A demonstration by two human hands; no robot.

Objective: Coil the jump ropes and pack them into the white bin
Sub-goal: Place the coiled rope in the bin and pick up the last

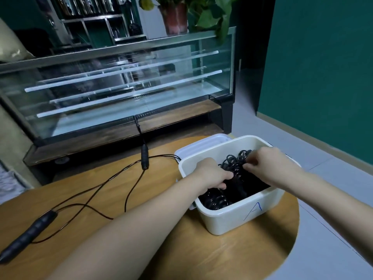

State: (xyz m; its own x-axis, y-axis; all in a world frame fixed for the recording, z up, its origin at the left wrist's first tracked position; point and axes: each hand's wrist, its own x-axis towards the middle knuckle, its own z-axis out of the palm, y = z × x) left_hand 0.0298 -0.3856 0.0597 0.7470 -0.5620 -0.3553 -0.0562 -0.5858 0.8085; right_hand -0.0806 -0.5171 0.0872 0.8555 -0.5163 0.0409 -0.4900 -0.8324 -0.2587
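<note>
The white bin (238,215) stands on the round wooden surface (181,249), near its right edge, with a blue letter A drawn on the wall that faces the person. Both hands reach down into the bin. The left hand (212,174) has its fingers curled around a black coiled jump rope (234,168) in the middle of the bin, and the right hand (266,162) pinches the far end of the same bundle of coils, close to the bin's back wall. A second coiled rope (215,199) lies in the near left corner of the bin, below the left hand. Just behind the bin, touching its back left side, lies a white lid (199,144). Left of the bin a loose jump rope (96,195) is spread over the surface in crossing loops, some of its strands running up to the bin's left rim. One of its black handles (144,156) lies left of the bin towards the far edge of the surface, and another black handle (28,235) lies well left of the bin at the near left edge. Beyond the bin and the surface stands a glass display case (121,83) with shelves, and a potted plant (177,15) sits on top of it.
</note>
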